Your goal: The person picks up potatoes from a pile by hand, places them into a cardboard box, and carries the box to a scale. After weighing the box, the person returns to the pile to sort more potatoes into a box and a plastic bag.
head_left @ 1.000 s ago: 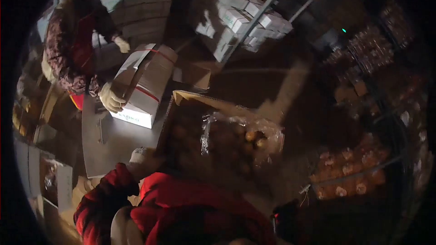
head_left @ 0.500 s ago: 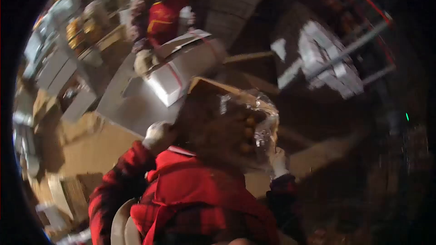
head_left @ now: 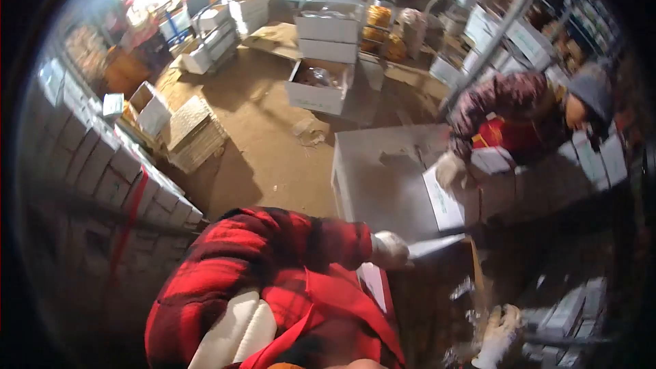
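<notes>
My left hand [head_left: 391, 249], in a pale glove, is closed on the near left corner of a cardboard box [head_left: 437, 246] with a white outer face. The inside of the box is in deep shadow, so its contents cannot be made out. My right hand [head_left: 499, 335], gloved too, has its fingers bent at the opposite brown edge of that box. Shiny clear plastic [head_left: 462, 288] shows inside the box, near this edge.
Across a grey table [head_left: 383, 147], a co-worker [head_left: 506, 106] leans over a white carton [head_left: 441, 198]. Stacked white boxes [head_left: 102, 157] line the left. An open box [head_left: 318, 92] and flattened cardboard [head_left: 188, 133] lie on the floor.
My view has swung to the left, so the box and both hands now appear lower and farther right. Both hands stay at the box. The co-worker still handles the white carton.
</notes>
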A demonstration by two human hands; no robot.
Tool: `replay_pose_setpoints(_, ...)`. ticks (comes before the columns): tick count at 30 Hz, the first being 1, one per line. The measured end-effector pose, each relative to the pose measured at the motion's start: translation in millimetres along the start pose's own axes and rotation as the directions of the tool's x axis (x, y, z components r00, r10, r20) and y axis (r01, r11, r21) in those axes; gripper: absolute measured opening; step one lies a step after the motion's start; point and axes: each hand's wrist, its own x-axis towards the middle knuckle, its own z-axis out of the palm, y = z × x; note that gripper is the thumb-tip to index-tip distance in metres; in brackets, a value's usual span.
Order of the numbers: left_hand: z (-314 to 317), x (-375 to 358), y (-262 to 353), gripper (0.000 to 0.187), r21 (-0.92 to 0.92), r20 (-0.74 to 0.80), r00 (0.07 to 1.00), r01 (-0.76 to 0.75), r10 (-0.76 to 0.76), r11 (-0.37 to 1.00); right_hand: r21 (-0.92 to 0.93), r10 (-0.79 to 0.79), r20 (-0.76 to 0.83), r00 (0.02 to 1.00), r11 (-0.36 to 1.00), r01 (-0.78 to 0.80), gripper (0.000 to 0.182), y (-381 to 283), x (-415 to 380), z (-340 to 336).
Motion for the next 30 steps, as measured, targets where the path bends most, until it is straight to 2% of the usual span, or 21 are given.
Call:
replay_pose_setpoints(2, -4.6, -18.1, -32.7, 0.05, -0.136, 0.005, 0.991, -0.135, 0.137, 0.981, 0.055, -0.165, -0.017, 0.986, 0.985, 0.166, 0.022, -59.1, 37.6, 14.2)
replay_pose_setpoints(3, -13.9, -36.3, -53.5, 0.054, -0.295, 0.007, 0.982, -0.176, 0.186, 0.939, 0.127, -0.236, 0.202, 0.951, 0.969, 0.213, 0.023, -106.6, 60.6, -5.1)
replay_pose_setpoints(4, -28.7, -52.0, -78.7, 0.055, -0.38, 0.044, 0.979, -0.166, 0.197, 0.91, 0.235, -0.336, 0.163, 0.928, 0.926, 0.294, 0.022, -142.3, 71.1, -2.7)
replay_pose_setpoints(6, -48.9, -88.0, -146.1, 0.052, -0.333, 0.02, 0.998, -0.052, 0.063, 0.941, 0.223, -0.491, 0.282, 0.825, 0.869, 0.441, 0.038, -200.2, 98.3, 15.1)
replay_pose_setpoints(7, -58.8, -105.3, -187.3, 0.05, -0.332, -0.04, 0.999, 0.011, -0.026, 0.943, 0.391, -0.498, 0.336, 0.8, 0.846, 0.363, 0.037, -232.7, 114.3, 25.3)
replay_pose_setpoints(8, -64.8, -121.7, -226.7, 0.048, -0.341, -0.087, 0.99, 0.073, -0.109, 0.937, 0.412, -0.476, 0.461, 0.749, 0.862, 0.294, 0.045, -262.1, 129.6, 38.2)
replay_pose_setpoints(10, -84.8, -168.2, -286.6, 0.042, -0.351, -0.205, 0.951, 0.149, -0.231, 0.925, 0.442, -0.63, 0.365, 0.686, 0.766, 0.468, 0.021, -333.8, 159.2, 62.9)
replay_pose_setpoints(11, -70.0, -181.7, -342.8, 0.043, -0.106, -0.411, 0.91, -0.102, 0.049, 0.989, 0.473, -0.706, 0.27, 0.654, 0.689, 0.548, 0.023, -360.8, 173.0, 87.3)
replay_pose_setpoints(12, -108.7, -214.7, -331.0, 0.044, -0.344, -0.28, 0.905, 0.217, -0.321, 0.914, 0.489, -0.772, 0.171, 0.613, 0.606, 0.627, 0.025, -387.8, 186.9, 111.6)
replay_pose_setpoints(13, -113.8, -228.4, -350.4, 0.045, -0.37, -0.246, 0.903, 0.248, -0.352, 0.895, 0.554, -0.644, 0.353, 0.679, 0.728, 0.403, 0.027, -454.7, 200.9, 95.0)
replay_pose_setpoints(14, -119.3, -242.3, -369.9, 0.046, -0.394, -0.212, 0.899, 0.28, -0.383, 0.875, 0.539, -0.801, 0.244, 0.547, 0.581, 0.61, 0.028, -464.3, 212.4, 142.5)
replay_pose_setpoints(15, -125.1, -256.3, -389.5, 0.047, -0.416, -0.178, 0.893, 0.312, -0.413, 0.854, 0.604, -0.73, 0.353, 0.586, 0.656, 0.452, 0.029, -523.3, 217.6, 128.2)
replay_pose_setpoints(16, -131.6, -265.6, -408.8, 0.048, -0.469, -0.076, 0.894, 0.358, -0.441, 0.807, 0.641, -0.774, 0.365, 0.517, 0.612, 0.464, 0.03, -550.8, 223.3, 153.3)
replay_pose_setpoints(17, -117.2, -268.8, -433.0, 0.05, -0.508, -0.16, 0.879, 0.316, -0.449, 0.801, 0.654, -0.801, 0.381, 0.461, 0.587, 0.478, 0.03, -585.5, 227.5, 161.9)
replay_pose_setpoints(18, -129.5, -281.8, -436.6, 0.052, -0.545, -0.245, 0.854, 0.271, -0.459, 0.794, 0.669, -0.812, 0.448, 0.375, 0.582, 0.462, 0.029, -611.9, 234.3, 181.5)
replay_pose_setpoints(19, -143.5, -300.3, -442.8, 0.053, -0.65, -0.228, 0.813, 0.283, -0.536, 0.706, 0.694, -0.798, 0.523, 0.298, 0.602, 0.395, 0.035, -636.3, 240.2, 197.4)
replay_pose_setpoints(20, -156.7, -310.8, -453.8, 0.053, -0.699, -0.233, 0.788, 0.271, -0.569, 0.661, 0.66, -0.81, 0.555, 0.192, 0.569, 0.49, 0.038, -659.2, 248.5, 220.4)
replay_pose_setpoints(22, -174.5, -329.8, -488.5, 0.054, -0.783, -0.233, 0.737, 0.244, -0.634, 0.572, 0.617, -0.76, 0.642, 0.099, 0.59, 0.521, 0.041, -705.7, 265.6, 264.2)
replay_pose_setpoints(25, -206.4, -345.5, -548.4, 0.054, -0.828, -0.171, 0.659, 0.308, -0.733, 0.469, 0.561, -0.695, 0.716, 0.065, 0.628, 0.539, 0.043, -782.9, 308.4, 289.1)
replay_pose_setpoints(28, -257.5, -362.7, -606.7, 0.053, -0.843, -0.109, 0.627, 0.353, -0.771, 0.406, 0.536, -0.675, 0.738, 0.006, 0.591, 0.603, 0.044, -857.4, 360.6, 328.4)
replay_pose_setpoints(30, -280.9, -376.5, -659.9, 0.049, -0.891, -0.14, 0.573, 0.283, -0.807, 0.356, 0.513, -0.683, 0.73, -0.016, 0.533, 0.673, 0.042, -915.2, 403.3, 340.3)
